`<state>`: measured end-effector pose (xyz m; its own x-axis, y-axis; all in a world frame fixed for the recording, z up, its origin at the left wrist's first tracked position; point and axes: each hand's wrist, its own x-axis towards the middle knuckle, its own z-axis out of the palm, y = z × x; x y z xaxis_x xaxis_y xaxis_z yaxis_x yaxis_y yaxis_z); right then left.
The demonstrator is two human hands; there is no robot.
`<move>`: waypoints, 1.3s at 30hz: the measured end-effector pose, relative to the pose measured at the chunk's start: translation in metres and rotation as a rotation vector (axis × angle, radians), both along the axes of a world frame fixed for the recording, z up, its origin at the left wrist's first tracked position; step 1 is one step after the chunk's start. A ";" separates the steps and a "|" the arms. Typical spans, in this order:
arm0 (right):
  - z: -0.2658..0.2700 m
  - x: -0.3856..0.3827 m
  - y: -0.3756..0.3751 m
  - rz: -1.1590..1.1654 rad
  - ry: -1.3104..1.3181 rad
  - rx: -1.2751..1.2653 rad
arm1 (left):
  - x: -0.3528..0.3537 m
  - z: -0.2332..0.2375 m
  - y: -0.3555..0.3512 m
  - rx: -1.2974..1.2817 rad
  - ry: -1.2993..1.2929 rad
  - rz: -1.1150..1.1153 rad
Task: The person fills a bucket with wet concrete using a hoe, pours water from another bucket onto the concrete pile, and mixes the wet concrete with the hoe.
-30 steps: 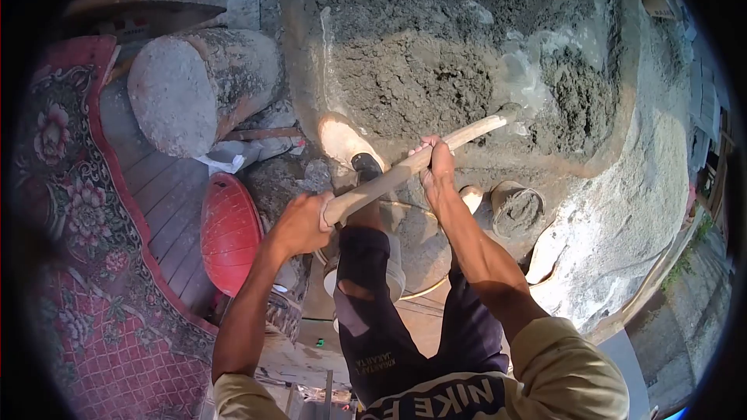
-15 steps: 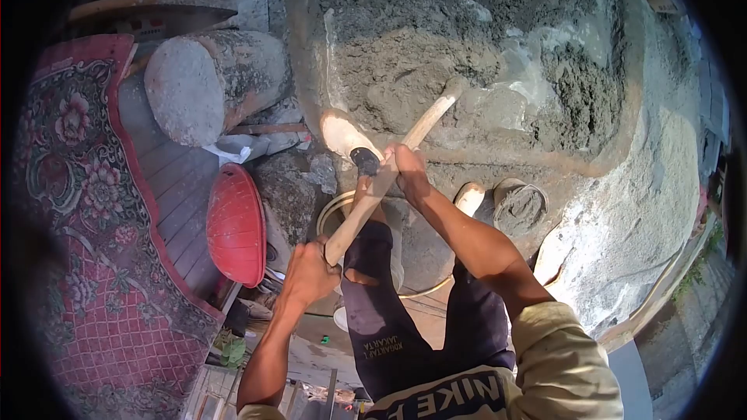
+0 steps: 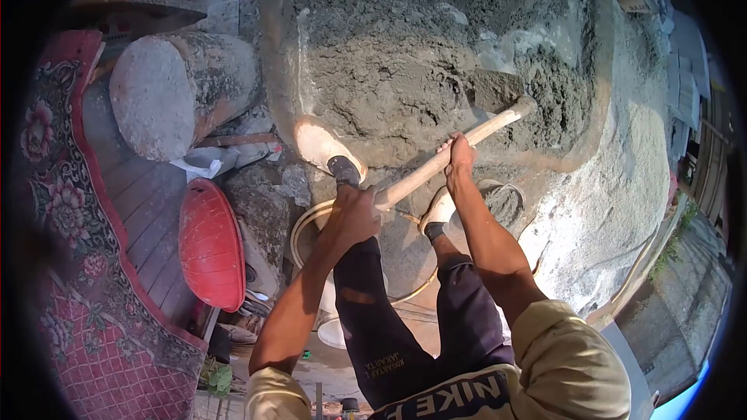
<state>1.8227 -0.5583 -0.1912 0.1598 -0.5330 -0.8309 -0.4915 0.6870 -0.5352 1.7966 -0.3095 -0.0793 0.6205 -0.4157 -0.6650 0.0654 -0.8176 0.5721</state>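
Both my hands grip a long wooden handle (image 3: 424,173) of a hoe. My left hand (image 3: 354,214) holds its near end above my left knee. My right hand (image 3: 461,152) is closed around it farther up. The hoe blade (image 3: 498,92) rests in the grey wet mortar pile (image 3: 389,85), at the edge of a darker clump. My left shoe (image 3: 323,148) stands at the mortar's rim and my right shoe (image 3: 440,208) is just behind the handle.
A concrete cylinder (image 3: 175,93) lies at the left. A red basin (image 3: 210,245) sits beside a patterned red rug (image 3: 54,210). A mortar-filled bucket (image 3: 506,202) stands by my right foot, a hose ring (image 3: 307,222) below, and dry sand (image 3: 622,179) at the right.
The hoe swung from the middle of the mortar out to the right, blade now in the darker clump. My left hand rose from low by my thigh to knee height.
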 end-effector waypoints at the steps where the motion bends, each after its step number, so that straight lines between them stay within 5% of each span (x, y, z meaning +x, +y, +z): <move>1: -0.024 -0.001 -0.026 -0.040 -0.005 -0.099 | 0.013 -0.019 -0.024 0.009 0.134 -0.056; 3: -0.045 0.010 -0.072 -0.032 0.185 -0.250 | 0.032 -0.037 -0.075 -0.030 0.169 -0.201; 6: -0.098 0.001 -0.142 0.107 0.175 -0.137 | 0.060 -0.045 -0.113 -0.060 0.285 -0.173; 11: -0.083 0.017 -0.025 0.073 0.076 0.073 | 0.090 -0.012 -0.013 0.118 0.216 -0.226; 17: 0.018 0.030 0.133 -0.156 -0.056 0.482 | 0.077 0.071 0.131 0.131 -0.167 -0.206; 22: 0.120 -0.005 0.186 -0.071 -0.168 0.595 | 0.017 0.141 0.190 0.142 -0.037 0.074; 29: 0.184 -0.045 0.174 0.072 -0.128 0.477 | -0.084 0.238 0.131 0.290 0.125 0.256; 31: 0.121 -0.045 0.145 0.243 -0.091 0.535 | -0.088 0.213 0.089 0.201 0.029 0.328; 34: 0.022 0.026 0.079 0.670 0.113 0.406 | -0.063 0.117 -0.008 0.108 0.062 0.502; 36: -0.008 0.082 0.043 0.873 0.096 0.320 | -0.045 0.089 -0.065 0.085 0.045 0.555; 39: -0.018 0.063 0.023 0.933 0.070 0.251 | -0.042 0.081 -0.105 0.032 0.178 0.712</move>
<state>1.8852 -0.5355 -0.2089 0.3747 -0.0222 -0.9269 -0.9222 0.0945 -0.3750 1.7548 -0.4147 0.0015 0.6146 0.0696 -0.7857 0.6766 -0.5586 0.4798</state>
